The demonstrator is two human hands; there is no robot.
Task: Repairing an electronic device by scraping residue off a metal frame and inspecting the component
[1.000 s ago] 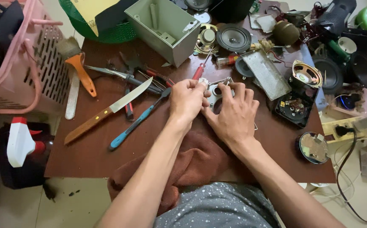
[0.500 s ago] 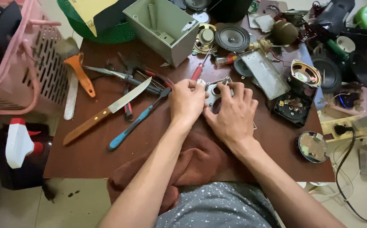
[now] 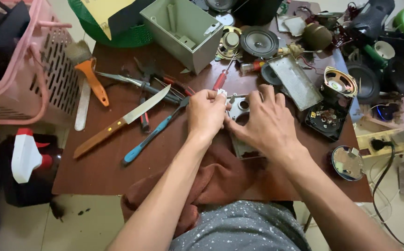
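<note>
– On the brown table [image 3: 118, 176], between the pink basket [image 3: 34, 79] at your left and the grey box [image 3: 183, 32] further back, what is biggest in front of you?

– The brown cloth [image 3: 220, 181], draped over the near edge under your forearms. Above it, both of your hands meet at the middle of the table.

– How do they sit?

– Your right hand [image 3: 267, 123] lies spread, fingers fanned and pressed down on the grey metal plate [image 3: 240, 109], which has round holes and rests flat, partly on the cloth. Your left hand [image 3: 206, 114] is curled, its fingertips pinching a small white piece [image 3: 221, 93] at the plate's upper left corner.

– Has anything shifted in the last second?

– Hardly. Both hands stay where they were, and the plate has not slid. I judge the work is holding at that one corner, with fine finger movement only.

– And around the hands?

– The wooden-handled knife [image 3: 123, 121] lies to the left, apart from your left hand. The blue-handled tool [image 3: 150, 137] lies beside the knife. The red screwdriver [image 3: 221, 80] is just beyond your left fingertips. None of them is touched.
</note>
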